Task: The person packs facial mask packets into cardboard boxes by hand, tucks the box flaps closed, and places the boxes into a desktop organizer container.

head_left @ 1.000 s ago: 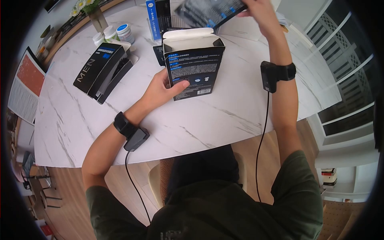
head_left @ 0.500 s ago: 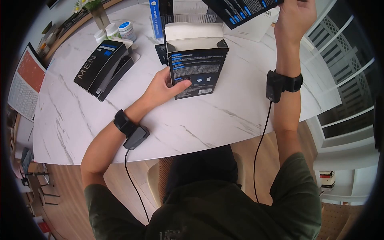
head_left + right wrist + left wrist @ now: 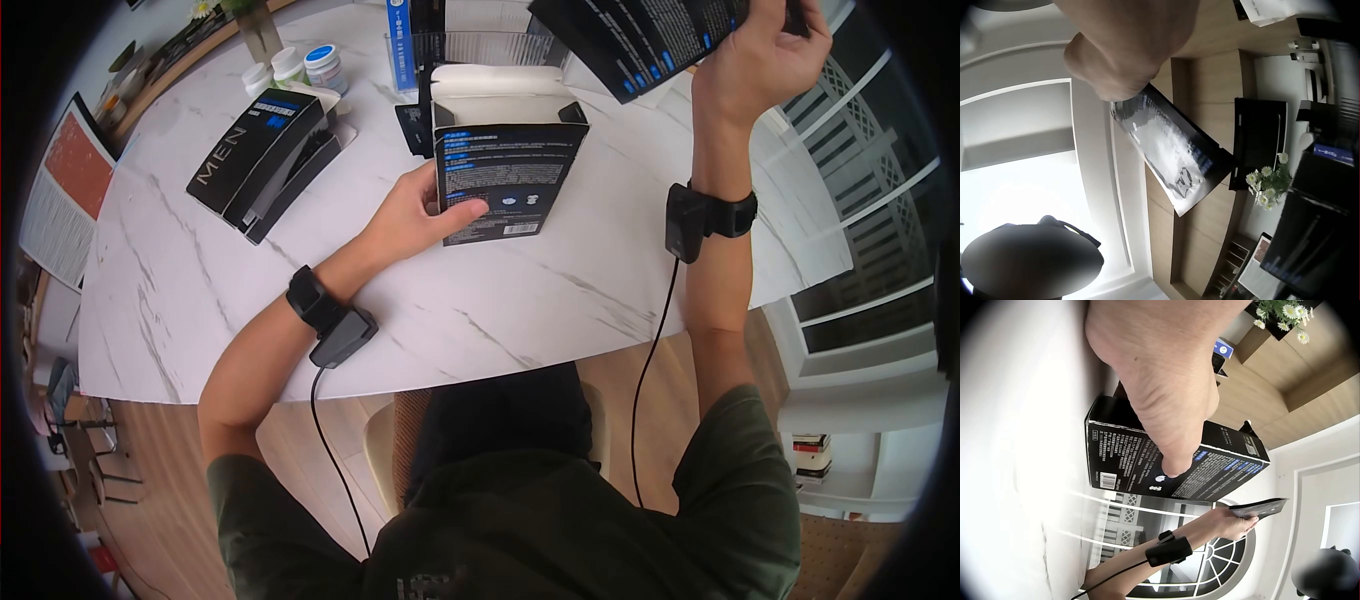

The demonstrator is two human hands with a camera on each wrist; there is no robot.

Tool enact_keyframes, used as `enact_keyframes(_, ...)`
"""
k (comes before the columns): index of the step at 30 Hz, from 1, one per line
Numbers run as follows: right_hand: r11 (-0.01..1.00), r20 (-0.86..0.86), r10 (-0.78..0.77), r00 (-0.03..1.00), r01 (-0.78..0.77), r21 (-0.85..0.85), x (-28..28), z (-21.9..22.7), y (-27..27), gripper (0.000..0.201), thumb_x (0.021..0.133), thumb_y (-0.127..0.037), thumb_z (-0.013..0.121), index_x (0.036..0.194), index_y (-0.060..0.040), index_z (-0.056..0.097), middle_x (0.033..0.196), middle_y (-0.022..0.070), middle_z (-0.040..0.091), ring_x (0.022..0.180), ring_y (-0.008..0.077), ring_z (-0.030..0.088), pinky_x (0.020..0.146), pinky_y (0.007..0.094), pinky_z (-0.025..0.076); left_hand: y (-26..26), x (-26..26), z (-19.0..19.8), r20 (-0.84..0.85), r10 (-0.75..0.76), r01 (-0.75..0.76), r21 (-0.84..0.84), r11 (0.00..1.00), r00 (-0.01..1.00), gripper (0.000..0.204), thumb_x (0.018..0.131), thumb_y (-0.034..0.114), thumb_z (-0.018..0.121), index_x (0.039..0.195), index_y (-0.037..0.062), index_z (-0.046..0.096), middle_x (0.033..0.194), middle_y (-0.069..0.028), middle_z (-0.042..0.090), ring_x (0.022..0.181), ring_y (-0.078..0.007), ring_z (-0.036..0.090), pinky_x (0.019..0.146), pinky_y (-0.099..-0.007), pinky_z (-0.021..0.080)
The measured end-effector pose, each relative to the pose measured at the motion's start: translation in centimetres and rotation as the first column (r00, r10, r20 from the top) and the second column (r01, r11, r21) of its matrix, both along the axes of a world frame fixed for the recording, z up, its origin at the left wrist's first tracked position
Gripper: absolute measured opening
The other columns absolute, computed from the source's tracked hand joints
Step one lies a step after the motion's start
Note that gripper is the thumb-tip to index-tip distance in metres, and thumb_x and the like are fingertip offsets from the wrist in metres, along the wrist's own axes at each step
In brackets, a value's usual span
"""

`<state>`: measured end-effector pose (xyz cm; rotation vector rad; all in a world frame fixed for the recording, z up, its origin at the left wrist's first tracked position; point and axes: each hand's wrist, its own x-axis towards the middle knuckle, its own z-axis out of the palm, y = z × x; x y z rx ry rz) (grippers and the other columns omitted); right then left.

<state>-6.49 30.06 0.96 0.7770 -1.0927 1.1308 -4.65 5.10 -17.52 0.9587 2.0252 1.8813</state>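
My left hand (image 3: 415, 215) grips a black cardboard box (image 3: 510, 190) low on its left side, thumb across the printed face. The box stands upright on the table with its top flap raised, white inside. In the left wrist view, small print and a barcode show on this black box (image 3: 1141, 462). Up at the right, my right hand (image 3: 765, 70) holds a flat black sachet (image 3: 640, 45) with blue print by its edge, above the table. A glossy face of the sachet (image 3: 1169, 147) shows in the right wrist view. Farther left lies a second black box (image 3: 250, 160) marked MEN, its end flaps open.
Several small white bottles (image 3: 322, 68) stand behind the MEN box, near a vase of daisies (image 3: 255, 35). A clear ribbed holder (image 3: 490, 45) with a blue box (image 3: 400, 45) in it stands behind the upright box. The marbled table (image 3: 560, 300) has a curved edge.
My right hand has moved right with the sachet, turning it so its printed face shows. The left hand keeps its grip on the box. The whole view has shifted slightly.
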Motion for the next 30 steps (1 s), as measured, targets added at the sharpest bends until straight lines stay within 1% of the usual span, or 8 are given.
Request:
enact_keyframes(6,0.999,0.056,0.019,0.998,-0.021,0.042,-0.2,-0.4,-0.5,0.024,0.091,-0.007,0.054,0.111,0.0032,0.046,0.093,0.0084,0.058,0.080,0.0090,0.055,0.071,0.0193,0.046,-0.1,0.3,0.5,-0.003,-0.024,0.024,-0.029,0.999,1.000,0.040,0.082,0.018,0.068,0.115,0.0001,0.053,0.104,-0.0074,0.061,0.092,-0.0116,0.057,0.083,-0.0269,0.046)
enact_keyframes(10,0.991,0.060,-0.049,0.997,0.042,0.123,-0.3,-0.8,-0.8,0.024,0.089,-0.005,0.056,0.110,0.0026,0.046,0.091,0.0067,0.059,0.077,0.0069,0.055,0.067,0.0175,0.044,-0.2,0.5,0.8,0.005,-0.053,0.053,-0.046,0.998,0.999,0.040,0.082,0.018,0.068,0.114,-0.0006,0.053,0.104,-0.0078,0.061,0.092,-0.0117,0.057,0.084,-0.0270,0.046)
enact_keyframes(12,0.964,0.051,-0.137,0.989,0.121,0.236,-0.8,-1.1,-0.3,0.023,0.089,-0.004,0.056,0.109,0.0021,0.047,0.090,0.0056,0.058,0.076,0.0058,0.054,0.066,0.0169,0.043,-0.3,0.5,0.8,0.002,-0.056,0.056,-0.049,0.997,0.998,0.041,0.082,0.018,0.068,0.114,-0.0007,0.053,0.104,-0.0079,0.061,0.092,-0.0118,0.057,0.084,-0.0272,0.046)
enact_keyframes(17,0.942,0.100,-0.065,0.993,0.028,0.336,-0.5,-1.3,-0.8,0.022,0.089,-0.004,0.056,0.108,0.0021,0.048,0.089,0.0047,0.058,0.075,0.0052,0.053,0.065,0.0167,0.043,-0.2,0.5,0.8,-0.011,-0.056,0.056,-0.047,0.997,0.998,0.041,0.082,0.019,0.068,0.115,-0.0010,0.053,0.104,-0.0084,0.061,0.092,-0.0123,0.057,0.084,-0.0276,0.046)
enact_keyframes(21,0.939,0.064,-0.092,0.994,0.065,0.338,0.0,-1.1,-0.8,0.022,0.089,-0.004,0.056,0.109,0.0021,0.048,0.090,0.0053,0.058,0.076,0.0057,0.054,0.066,0.0168,0.044,-0.1,0.4,0.6,-0.006,-0.049,0.049,-0.053,0.997,0.999,0.040,0.082,0.019,0.068,0.113,-0.0007,0.053,0.103,-0.0081,0.062,0.092,-0.0126,0.057,0.084,-0.0278,0.046)
enact_keyframes(27,0.952,0.128,0.035,0.991,-0.072,0.297,0.6,-0.5,-1.2,0.023,0.089,-0.005,0.055,0.109,0.0022,0.047,0.091,0.0061,0.059,0.075,0.0059,0.055,0.064,0.0162,0.044,-0.2,0.4,0.8,0.003,-0.038,0.038,-0.079,0.996,0.999,0.039,0.081,0.019,0.068,0.112,0.0001,0.054,0.101,-0.0073,0.062,0.090,-0.0122,0.058,0.083,-0.0278,0.046)
enact_keyframes(29,0.929,0.217,0.143,0.966,-0.207,0.308,1.0,-0.5,-1.4,0.023,0.090,-0.005,0.055,0.110,0.0023,0.047,0.091,0.0061,0.059,0.075,0.0056,0.055,0.064,0.0160,0.044,-0.2,0.4,0.8,0.018,-0.040,0.041,-0.089,0.995,0.999,0.039,0.081,0.019,0.068,0.112,0.0002,0.054,0.101,-0.0073,0.062,0.090,-0.0121,0.057,0.083,-0.0279,0.046)
enact_keyframes(30,0.929,0.217,0.143,0.966,-0.207,0.308,1.1,-0.6,-1.4,0.023,0.090,-0.005,0.055,0.110,0.0023,0.047,0.091,0.0061,0.059,0.075,0.0056,0.055,0.064,0.0160,0.044,-0.2,0.4,0.8,0.018,-0.041,0.043,-0.088,0.995,0.999,0.039,0.082,0.019,0.068,0.112,0.0002,0.054,0.101,-0.0073,0.062,0.090,-0.0121,0.057,0.083,-0.0279,0.046)
